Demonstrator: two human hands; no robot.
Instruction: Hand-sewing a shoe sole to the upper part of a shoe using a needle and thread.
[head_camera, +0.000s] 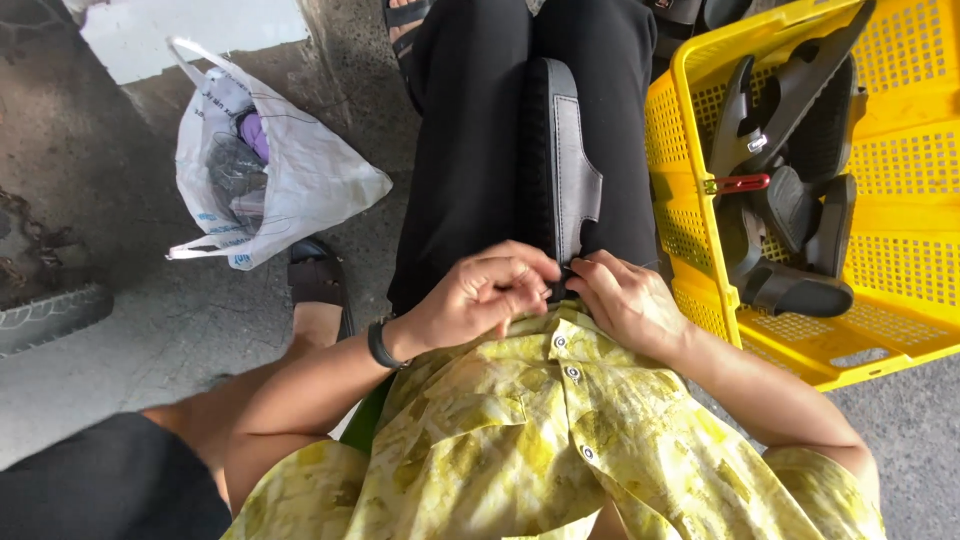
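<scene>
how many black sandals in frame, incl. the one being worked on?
About 5: one sandal lies along the lap, both hands at its near end; roughly four in the yellow crate, stacked and overlapping, so some may be hidden.

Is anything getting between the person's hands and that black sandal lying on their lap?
Nothing visible does. Both the left hand and the right hand already touch the near end of the black sandal, fingertips meeting at its edge. Exactly what they pinch there is hidden.

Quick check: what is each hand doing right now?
Left hand: closed, pinching the near end of the black sandal on the lap.
Right hand: closed on the same sandal end.
</scene>
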